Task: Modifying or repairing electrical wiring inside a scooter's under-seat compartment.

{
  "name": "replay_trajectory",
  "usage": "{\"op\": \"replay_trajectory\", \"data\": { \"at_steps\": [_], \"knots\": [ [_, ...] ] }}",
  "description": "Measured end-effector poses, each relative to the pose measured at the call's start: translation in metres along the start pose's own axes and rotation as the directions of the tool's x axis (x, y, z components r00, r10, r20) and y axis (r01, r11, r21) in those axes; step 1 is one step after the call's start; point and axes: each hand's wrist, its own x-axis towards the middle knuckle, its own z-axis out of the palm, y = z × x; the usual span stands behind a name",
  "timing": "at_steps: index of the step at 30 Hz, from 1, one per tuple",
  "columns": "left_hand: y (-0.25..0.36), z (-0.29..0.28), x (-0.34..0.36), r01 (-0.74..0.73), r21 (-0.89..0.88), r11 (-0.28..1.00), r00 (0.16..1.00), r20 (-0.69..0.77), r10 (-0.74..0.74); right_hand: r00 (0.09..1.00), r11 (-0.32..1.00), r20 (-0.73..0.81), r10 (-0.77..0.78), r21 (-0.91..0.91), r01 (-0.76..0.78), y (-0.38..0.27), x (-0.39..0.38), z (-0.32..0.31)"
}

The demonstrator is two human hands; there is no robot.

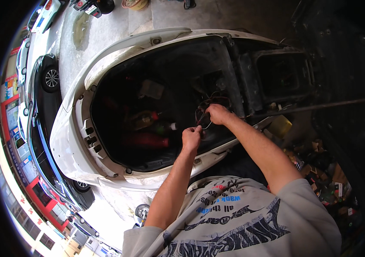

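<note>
Wires (197,117) are looping loosely inside the open black compartment (178,64), your left hand (191,137) and right hand (219,113) are pinching them between closed fingertips, and the work is looking unfinished, judging by their slackness, though any completed connections aren't showing.

Holds the left forearm (177,173) and the right forearm (255,141) out in front, both bare.
Pinches with thumb and fingertips of the left hand (192,139), wrist nearly straight. Sets the right hand (218,114) slightly farther forward, near the left, with fingers bent and directed leftward. Slants the right forearm inward across the front.
</note>
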Motion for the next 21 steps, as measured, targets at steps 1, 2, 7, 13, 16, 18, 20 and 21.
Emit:
{"op": "replay_trajectory", "data": {
  "at_steps": [1, 2, 7, 13, 16, 18, 20, 21],
  "knots": [
    [-0.002, -0.001, 0.003, 0.001, -0.001, 1.000, 1.000, 0.000, -0.001, 0.995, 0.998, 0.074, 0.063, 0.020, -0.065, -0.004, 0.000, -0.005],
    [-0.001, 0.000, 0.005, 0.017, -0.021, 1.000, 1.000, 0.002, -0.017, 0.995, 0.997, 0.073, 0.067, 0.018, -0.069, -0.006, -0.002, -0.009],
    [0.005, 0.002, 0.016, 0.050, -0.111, 0.993, 0.997, 0.061, -0.043, 0.981, 0.996, -0.195, 0.015, 0.089, 0.003, 0.000, -0.017, -0.008],
    [0.003, 0.001, 0.026, 0.205, -0.326, 0.923, 0.977, 0.125, -0.173, 0.872, 0.982, -0.479, -0.099, 0.094, 0.163, -0.036, -0.060, -0.016],
    [-0.007, -0.005, 0.032, 0.235, -0.413, 0.880, 0.965, 0.210, -0.159, 0.890, 0.976, -0.437, -0.129, 0.102, 0.192, -0.054, -0.070, -0.008],
    [-0.002, -0.001, 0.029, 0.236, -0.425, 0.874, 0.965, 0.210, -0.159, 0.886, 0.986, -0.454, -0.090, 0.083, 0.143, -0.055, -0.071, -0.003],
    [0.000, 0.000, 0.026, 0.224, -0.405, 0.886, 0.967, 0.203, -0.152, 0.877, 0.988, -0.474, -0.081, 0.080, 0.134, -0.054, -0.068, 0.002],
    [0.001, 0.000, 0.024, 0.212, -0.384, 0.899, 0.970, 0.194, -0.145, 0.877, 0.990, -0.477, -0.060, 0.086, 0.114, -0.054, -0.066, 0.004]
  ]
}}
